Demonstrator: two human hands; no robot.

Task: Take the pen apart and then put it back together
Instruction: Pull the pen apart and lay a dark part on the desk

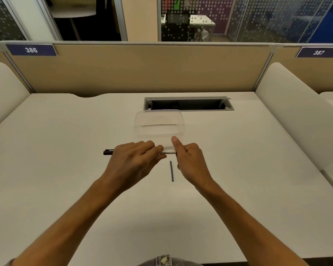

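Note:
I hold a white pen [167, 151] with a black cap [108, 152] level above the white desk [65, 150]. My left hand [132, 164] is wrapped around its middle, and the capped end sticks out to the left. At the pen's right end, my right hand [188, 156] has its fingers curled and its thumb raised; what it pinches there is hidden. A thin dark refill rod [171, 171] lies on the desk just below and between my hands, pointing towards me.
A clear plastic container [160, 122] stands right behind my hands. Behind it is an open cable hatch [188, 103] in the desk. Beige partition walls close off the back, and white dividers stand on both sides.

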